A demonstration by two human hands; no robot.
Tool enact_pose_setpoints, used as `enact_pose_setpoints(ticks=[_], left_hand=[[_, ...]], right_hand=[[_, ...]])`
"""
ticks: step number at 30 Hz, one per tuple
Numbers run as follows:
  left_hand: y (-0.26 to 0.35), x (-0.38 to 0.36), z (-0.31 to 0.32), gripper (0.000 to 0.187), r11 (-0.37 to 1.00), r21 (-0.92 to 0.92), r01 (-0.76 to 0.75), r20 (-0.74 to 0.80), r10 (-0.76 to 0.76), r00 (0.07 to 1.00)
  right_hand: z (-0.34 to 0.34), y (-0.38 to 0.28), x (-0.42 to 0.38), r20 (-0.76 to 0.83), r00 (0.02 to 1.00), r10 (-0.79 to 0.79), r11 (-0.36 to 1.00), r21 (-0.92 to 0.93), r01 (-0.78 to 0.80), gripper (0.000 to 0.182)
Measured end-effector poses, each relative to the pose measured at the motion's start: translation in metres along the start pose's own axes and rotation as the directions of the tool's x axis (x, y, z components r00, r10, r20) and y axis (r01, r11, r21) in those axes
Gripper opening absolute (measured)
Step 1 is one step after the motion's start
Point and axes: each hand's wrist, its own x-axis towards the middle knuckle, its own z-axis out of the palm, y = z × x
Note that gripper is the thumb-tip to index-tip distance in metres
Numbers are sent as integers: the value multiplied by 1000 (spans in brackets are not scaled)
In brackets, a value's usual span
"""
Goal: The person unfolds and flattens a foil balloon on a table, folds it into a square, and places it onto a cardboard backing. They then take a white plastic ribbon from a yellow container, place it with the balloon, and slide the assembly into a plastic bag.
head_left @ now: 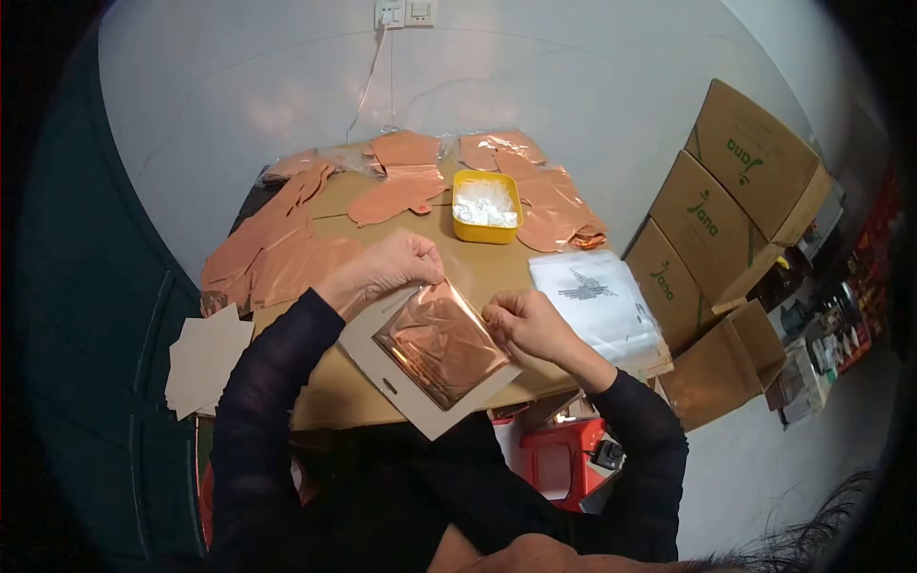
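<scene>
In the head view, a shiny copper-coloured foil packet (444, 339) lies tilted over a pale card (430, 420) with a slot near one edge. The card reaches past the front edge of the table. My left hand (406, 260) is closed, its fingertips pinching the packet's upper corner. At the right edge of the packet, my right hand (523, 325) is closed too, thumb and fingers pressed together on the rim. Whether each hand also grips the card is hidden by the foil.
Copper-coloured foil pieces (291, 253) cover the table's left and back. A yellow tub (487, 232) holds small white packets. Clear bags (597, 301) with dark print lie right, and pale cards (205, 358) left. Stacked cartons (716, 210) and a red stool (559, 458) stand nearby.
</scene>
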Motion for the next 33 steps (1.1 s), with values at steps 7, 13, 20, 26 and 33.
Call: enact_pose_setpoints(ticks=[7,13,20,26,33], left_hand=[[4,-14,13,15,999,22,-27,-94,29,995],[-1,-15,42,18,985,110,-132,-112,144,983],[10,-20,57,25,937,246,-249,-69,273,960],[9,-18,59,28,902,348,-257,-54,293,954],[16,-25,60,28,914,369,-169,-68,207,976]], right_hand=[[5,-6,9,-257,924,-283,908,-381,172,13],[17,-30,20,-238,641,-729,557,-751,354,21],[17,-39,17,-206,627,-751,489,-812,318,16],[17,-38,19,-219,581,-784,462,-831,310,16],[10,-36,23,-374,636,-675,688,-631,359,12]])
